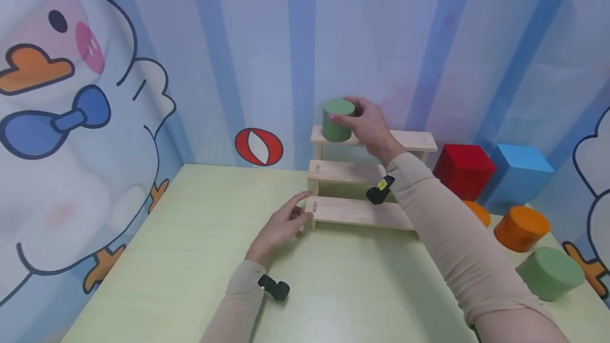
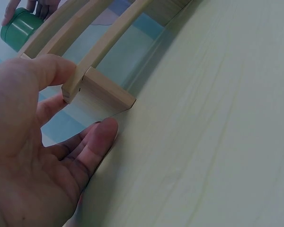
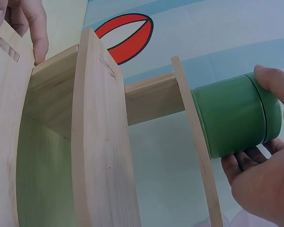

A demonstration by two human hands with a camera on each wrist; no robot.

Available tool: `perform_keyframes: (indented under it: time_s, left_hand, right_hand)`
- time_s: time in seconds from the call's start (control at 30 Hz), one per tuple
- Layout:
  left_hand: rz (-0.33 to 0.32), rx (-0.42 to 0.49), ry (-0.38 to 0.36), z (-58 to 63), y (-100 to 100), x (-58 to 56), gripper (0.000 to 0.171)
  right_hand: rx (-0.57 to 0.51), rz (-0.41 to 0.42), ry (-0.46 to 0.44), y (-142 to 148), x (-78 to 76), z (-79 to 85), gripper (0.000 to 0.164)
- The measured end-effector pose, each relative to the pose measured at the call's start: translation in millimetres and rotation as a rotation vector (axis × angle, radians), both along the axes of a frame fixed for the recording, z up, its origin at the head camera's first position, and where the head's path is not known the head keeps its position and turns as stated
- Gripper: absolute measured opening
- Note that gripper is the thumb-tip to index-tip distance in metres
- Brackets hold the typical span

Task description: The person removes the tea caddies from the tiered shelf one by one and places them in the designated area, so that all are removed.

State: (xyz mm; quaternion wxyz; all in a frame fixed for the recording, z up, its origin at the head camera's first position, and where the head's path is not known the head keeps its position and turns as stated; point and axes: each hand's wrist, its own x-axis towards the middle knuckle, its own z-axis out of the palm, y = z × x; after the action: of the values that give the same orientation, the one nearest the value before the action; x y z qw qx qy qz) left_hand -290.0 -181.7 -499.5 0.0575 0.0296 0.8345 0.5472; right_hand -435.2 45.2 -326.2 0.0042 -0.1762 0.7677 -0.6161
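My right hand (image 1: 374, 126) grips a green lidded round canister (image 1: 337, 120) upright at the left end of the top step of a three-step wooden shelf (image 1: 362, 211). In the right wrist view, the thumb lies on the lid side of the canister (image 3: 232, 116) and the other fingers curl beneath it from the opposite side. At the left end of the bottom step, my left hand (image 1: 281, 226) holds the plank's end between thumb and finger. The left wrist view shows the digits around the plank end (image 2: 73, 87), with the lower fingers curled beside the leg.
To the shelf's right stand a red box (image 1: 464, 171) and a blue box (image 1: 517, 176). Nearer are an orange canister (image 1: 521, 228), another partly hidden behind the right sleeve, and a second green canister (image 1: 550, 273). A duck-printed backdrop (image 1: 381, 30) rises behind the pale tabletop (image 1: 190, 237).
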Motion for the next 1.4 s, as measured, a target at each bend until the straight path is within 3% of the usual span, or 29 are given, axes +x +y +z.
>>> perform_keyframes:
  time_s: [0.5,0.9,1.1,1.4]
  left_hand:
    - [-0.042,0.011,0.019,5.4,5.6,0.4,0.056]
    - [-0.067,0.04,0.003,-2.0,13.1,2.7,0.057]
    - [-0.044,0.037,-0.006,-5.8,11.1,3.5,0.058]
    - [-0.032,0.024,-0.012,-2.1,-0.5,3.9,0.059]
  right_hand:
    - [-0.011,-0.019,-0.015,16.3,13.7,9.4,0.074]
    - [-0.013,-0.048,-0.039,26.0,27.9,14.3,0.072]
    - [-0.021,-0.025,0.019,25.3,38.8,34.3,0.072]
    - [-0.021,-0.025,0.105,34.3,58.4,82.7,0.073]
